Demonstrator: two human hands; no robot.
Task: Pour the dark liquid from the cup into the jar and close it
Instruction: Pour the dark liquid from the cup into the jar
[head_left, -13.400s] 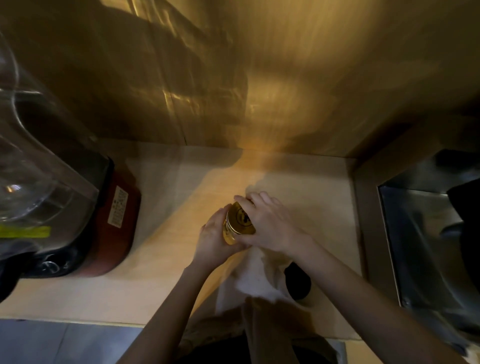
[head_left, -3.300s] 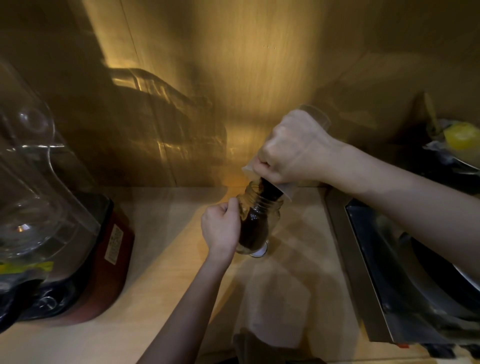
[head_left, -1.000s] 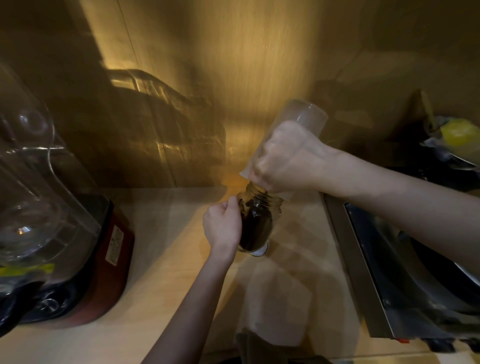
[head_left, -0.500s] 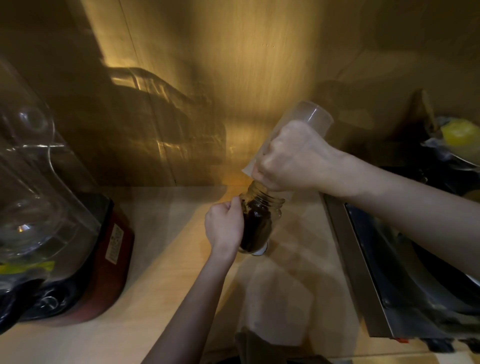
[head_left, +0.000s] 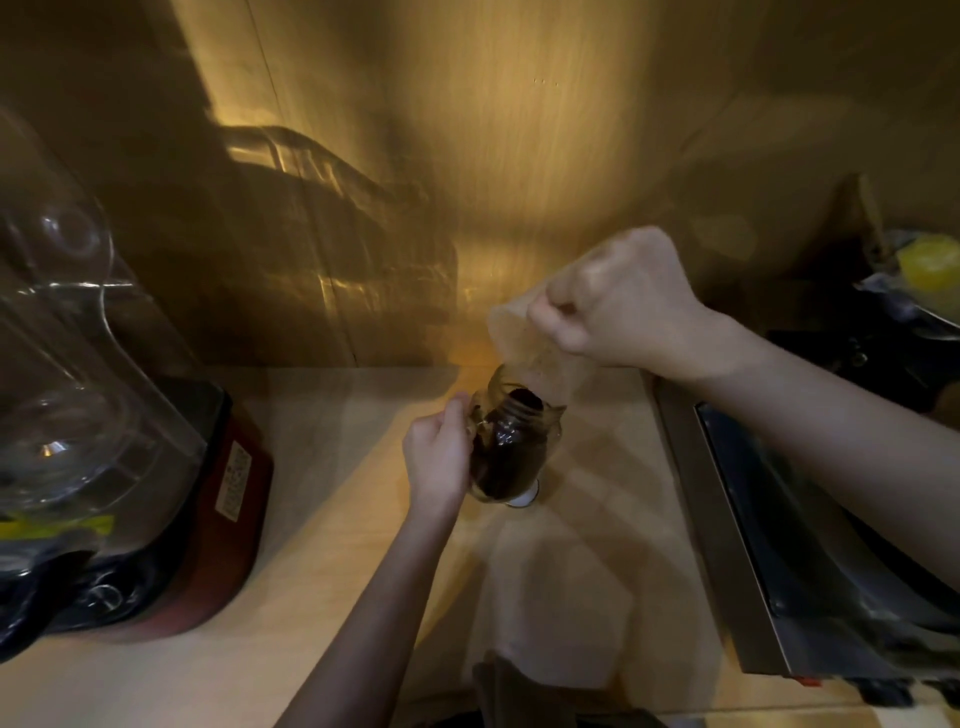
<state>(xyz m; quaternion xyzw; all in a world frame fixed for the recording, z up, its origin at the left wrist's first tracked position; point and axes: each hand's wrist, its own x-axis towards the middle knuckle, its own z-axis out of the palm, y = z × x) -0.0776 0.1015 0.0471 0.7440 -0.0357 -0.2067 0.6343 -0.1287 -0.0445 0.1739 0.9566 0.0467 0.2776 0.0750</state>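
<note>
A clear glass jar (head_left: 511, 449) stands on the light wooden counter (head_left: 332, 493), nearly full of dark liquid, its mouth open. My left hand (head_left: 439, 460) grips the jar's left side. My right hand (head_left: 621, 299) holds a translucent plastic cup (head_left: 540, 356) tilted mouth-down, its rim just above and to the right of the jar's mouth. The cup looks almost empty, with only residue on its wall. No lid is in view.
A blender with a clear jug (head_left: 67, 374) on a red and black base (head_left: 208, 514) fills the left side. A steel sink (head_left: 810, 545) lies at the right, with a yellow object (head_left: 930, 260) behind it. The wooden wall (head_left: 493, 156) stands close behind.
The cup has lifted slightly off the jar's mouth and swung to the right, tilting less steeply. The jar's liquid level has risen since the pouring began. My left hand stays on the jar.
</note>
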